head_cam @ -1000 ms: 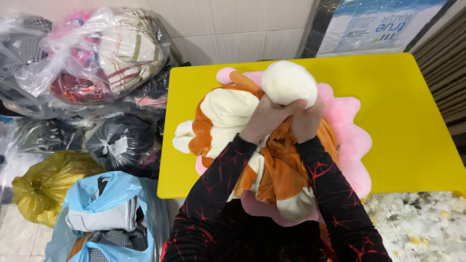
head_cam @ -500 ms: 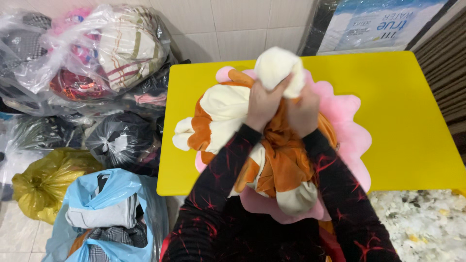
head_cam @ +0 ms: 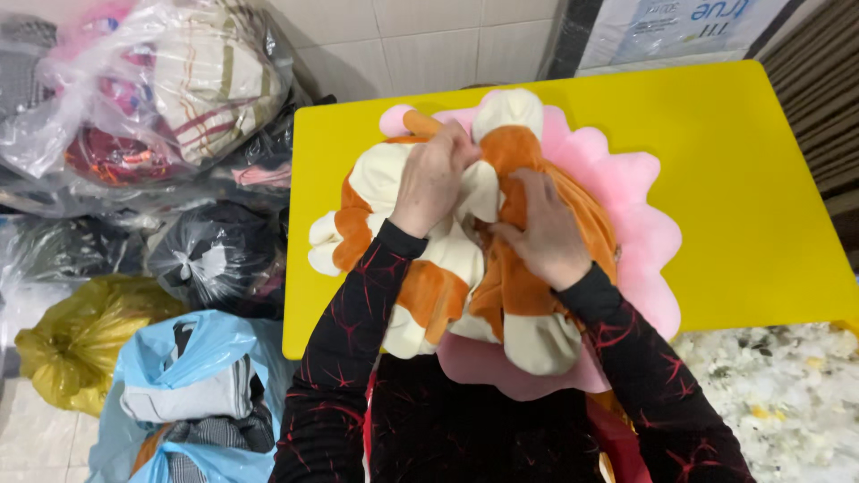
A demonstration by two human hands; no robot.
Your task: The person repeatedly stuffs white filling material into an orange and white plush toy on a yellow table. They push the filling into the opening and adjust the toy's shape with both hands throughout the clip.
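Yellow table (head_cam: 716, 179), flat top, against tiled wall; holds the whole work pile at its near-left part. Pink scalloped cushion (head_cam: 644, 224) lies flat on table, petal edge showing on far and right sides, near edge hanging over table lip toward the person.

On cushion: orange-and-cream plush toy skin (head_cam: 429, 286), limp, mostly unfilled by the look; cream limbs trail to L and toward near edge. One rounded cream end (head_cam: 510, 112) at far side looks plumped.

Step in hand (judgement): working soft filling into the plush skin, pushing it toward the far cream end. Stuffing partway at best; body looks slack. Next move likely calls for a firm hold on the fabric w/ one hand while the other presses fill deeper, w/o tearing the seam opening. Opening itself not visible, hidden under hands.

Left hand (head_cam: 434, 179): fingers curled, bunching cream fabric just below the cream end; palm down, wrist bent, forearm rising from lower L. Grip = clenched on fabric.

Right hand (head_cam: 541, 233): fingers spread, pressed flat on orange fabric, fingertips dug in toward centre fold; forearm comes up from lower R. Pressing, not pinching.

Both sleeves black w/ red crack pattern.

Surroundings: clear bags of cloth (head_cam: 152, 89) stacked L of table; blue bag (head_cam: 197, 394) w/ folded clothes near L; yellow bag (head_cam: 80, 340) beside it; loose white fibre fill (head_cam: 778, 394) heaped at lower R, below table edge.
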